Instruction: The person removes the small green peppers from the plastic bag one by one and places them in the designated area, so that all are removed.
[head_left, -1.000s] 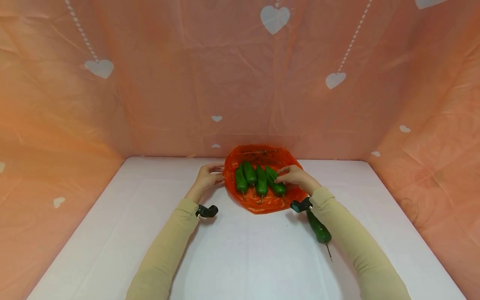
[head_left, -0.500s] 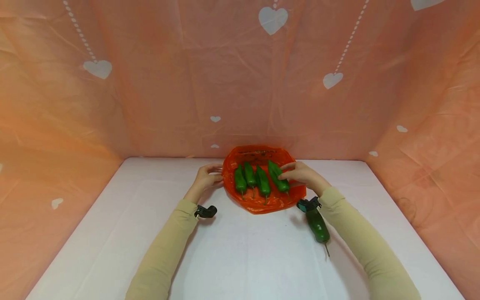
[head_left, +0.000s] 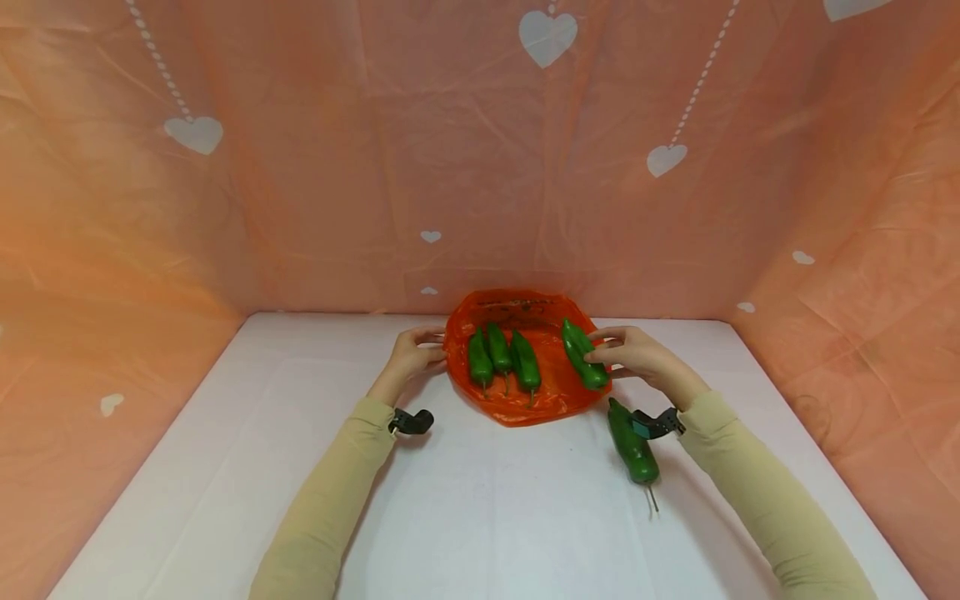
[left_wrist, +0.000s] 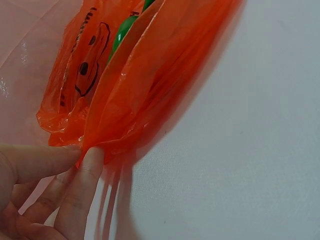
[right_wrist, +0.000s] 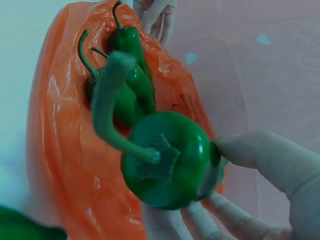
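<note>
An orange plastic bag [head_left: 517, 410] lies at the table's far side with its mouth spread wide. Three green peppers [head_left: 527, 362] lie side by side in it. My left hand [head_left: 411, 357] pinches the bag's left edge between thumb and finger, as the left wrist view shows at the bag's rim [left_wrist: 95, 142]. My right hand [head_left: 633, 354] grips another green pepper [head_left: 583, 354] over the bag's right side. In the right wrist view this held pepper [right_wrist: 167, 175] points its stem toward the camera, with fingers curled round it.
One more green pepper [head_left: 633, 446] lies on the white table [head_left: 480, 508], right of the bag and below my right wrist. A pink-orange curtain [head_left: 480, 183] with white hearts stands behind the table and along both sides.
My right hand has lifted the rightmost pepper away from the others and moved it right, to the bag's right edge. The left hand stays on the bag's left edge.
</note>
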